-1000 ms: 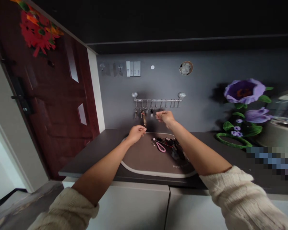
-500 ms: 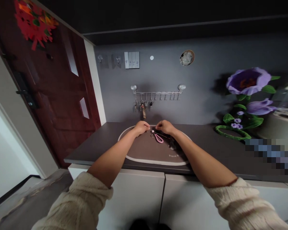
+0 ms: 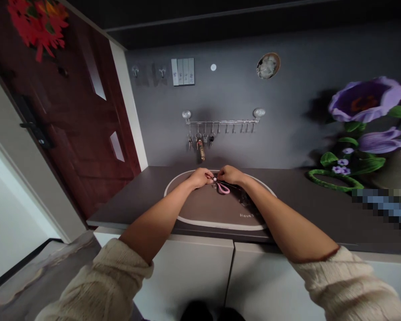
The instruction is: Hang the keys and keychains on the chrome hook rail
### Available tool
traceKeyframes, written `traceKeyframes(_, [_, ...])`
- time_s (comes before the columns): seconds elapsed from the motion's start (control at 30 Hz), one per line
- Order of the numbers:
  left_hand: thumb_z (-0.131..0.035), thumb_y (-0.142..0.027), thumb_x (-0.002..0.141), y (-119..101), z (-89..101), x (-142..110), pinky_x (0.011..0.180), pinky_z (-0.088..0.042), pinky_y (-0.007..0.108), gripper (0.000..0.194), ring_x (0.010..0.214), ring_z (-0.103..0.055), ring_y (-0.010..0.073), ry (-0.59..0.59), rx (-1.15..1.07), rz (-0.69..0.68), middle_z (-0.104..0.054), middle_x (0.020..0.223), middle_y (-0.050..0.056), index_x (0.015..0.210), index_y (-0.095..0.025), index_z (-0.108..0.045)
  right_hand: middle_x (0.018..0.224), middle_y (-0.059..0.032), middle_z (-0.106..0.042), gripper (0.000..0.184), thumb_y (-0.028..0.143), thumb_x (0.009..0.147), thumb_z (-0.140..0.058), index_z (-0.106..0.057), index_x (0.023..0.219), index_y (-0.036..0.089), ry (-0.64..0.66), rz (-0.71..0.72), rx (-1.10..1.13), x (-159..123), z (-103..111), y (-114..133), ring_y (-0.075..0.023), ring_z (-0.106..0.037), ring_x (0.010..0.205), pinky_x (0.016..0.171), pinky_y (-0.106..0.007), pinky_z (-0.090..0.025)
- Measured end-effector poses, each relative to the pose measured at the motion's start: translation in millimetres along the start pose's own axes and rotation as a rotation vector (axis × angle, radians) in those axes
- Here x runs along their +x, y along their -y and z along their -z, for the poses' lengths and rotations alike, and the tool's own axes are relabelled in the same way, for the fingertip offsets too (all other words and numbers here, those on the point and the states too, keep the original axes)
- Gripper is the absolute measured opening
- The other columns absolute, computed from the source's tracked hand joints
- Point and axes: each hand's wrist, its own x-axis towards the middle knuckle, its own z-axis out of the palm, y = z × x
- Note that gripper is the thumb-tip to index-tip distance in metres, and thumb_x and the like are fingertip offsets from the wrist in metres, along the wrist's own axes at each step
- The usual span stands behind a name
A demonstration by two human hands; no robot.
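Over the brown mat (image 3: 203, 207) on the counter, my two hands are close together with bent fingers. My left hand (image 3: 201, 178) pinches at the top of a keychain with a pink loop strap (image 3: 223, 189), a small pale bead and a metal ring. Just right of it, my right hand (image 3: 230, 174) is closed with its fingertips by the same bead; what they grip is too small to make out. Dark, shiny small items (image 3: 243, 199) lie on the mat under my right forearm, partly hidden by it.
A hook rail (image 3: 223, 122) on the wall behind carries several keys and a brown tag (image 3: 201, 149). To the right stand purple fabric flowers (image 3: 367, 100) with a green looped base (image 3: 334, 180). A dark red door (image 3: 87, 133) is at the left; a dark shelf hangs overhead.
My hands have come closer together at the keychain, and my left fingertips now meet its bead end. The view has shifted slightly, with the wall sitting higher in the picture.
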Motion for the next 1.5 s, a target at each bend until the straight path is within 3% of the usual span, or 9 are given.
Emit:
traceKeyframes(0.17, [-0.06, -0.007, 0.056, -1.2, 2.0, -1.8, 0.058, -0.037, 0.023, 0.009, 0.054, -0.047, 0.0074, 0.017, 0.044, -0.01, -0.055, 0.057, -0.001, 0.065, -0.01, -0.059, 0.056, -0.0011, -0.059, 0.009, 0.021, 0.06, -0.057, -0.065, 0.061, 0.016, -0.009, -0.002, 0.068, -1.9, 1.4, -0.7, -0.0095, -0.047, 0.052, 0.049, -0.019, -0.03])
traceKeyframes(0.4, [-0.059, -0.016, 0.062, -6.7, 6.8, -5.4, 0.058, -0.035, 0.021, 0.005, 0.054, -0.045, 0.0067, -0.058, 0.065, -0.041, -0.055, 0.059, -0.001, 0.064, -0.011, -0.059, 0.051, 0.0012, -0.053, 0.007, 0.019, 0.061, -0.054, -0.058, 0.058, 0.015, -0.058, 0.057, 0.274, -2.0, -0.5, -4.2, -0.0074, -0.042, 0.049, 0.048, -0.019, -0.03])
traceKeyframes(0.7, [-0.059, -0.023, 0.063, -13.2, 14.0, -5.4, 0.058, -0.034, 0.021, 0.014, 0.053, -0.043, 0.0059, -0.096, -0.041, -0.081, -0.054, 0.058, -0.001, 0.069, -0.011, -0.058, 0.052, 0.0036, -0.047, 0.006, 0.019, 0.066, -0.05, -0.051, 0.066, 0.014, -0.156, 0.093, 0.497, -9.8, 4.0, 6.1, -0.006, -0.037, 0.048, 0.051, -0.019, -0.031])
traceKeyframes(0.93, [-0.061, -0.027, 0.061, -16.9, 13.9, -3.3, 0.061, -0.037, 0.023, 0.019, 0.057, -0.047, 0.0071, -0.047, -0.243, -0.182, -0.056, 0.063, 0.001, 0.07, -0.01, -0.058, 0.06, 0.0017, -0.049, 0.008, 0.022, 0.07, -0.047, -0.047, 0.067, 0.014, -0.24, 0.122, 0.631, -12.4, 7.5, 12.2, -0.0071, -0.042, 0.054, 0.058, -0.022, -0.035])
traceKeyframes(1.2, [-0.061, -0.027, 0.062, -26.7, 12.1, -5.9, 0.06, -0.039, 0.023, 0.019, 0.057, -0.049, 0.0069, -0.119, -0.317, -0.215, -0.055, 0.064, 0.0, 0.071, -0.011, -0.056, 0.064, 0.0014, -0.05, 0.007, 0.022, 0.069, -0.049, -0.047, 0.068, 0.015, -0.326, 0.196, 0.745, -8.8, 7.7, 13.0, -0.0082, -0.045, 0.06, 0.064, -0.024, -0.037])
traceKeyframes(1.5, [-0.06, -0.024, 0.063, -32.8, 12.0, -7.1, 0.054, -0.039, 0.021, 0.016, 0.055, -0.05, 0.0071, -0.201, -0.36, -0.219, -0.056, 0.064, 0.001, 0.072, -0.011, -0.057, 0.065, 0.0014, -0.052, 0.013, 0.026, 0.068, -0.053, -0.051, 0.073, 0.015, -0.253, 0.189, 1.01, -12.1, 6.8, 18.0, -0.0076, -0.047, 0.059, 0.062, -0.024, -0.04])
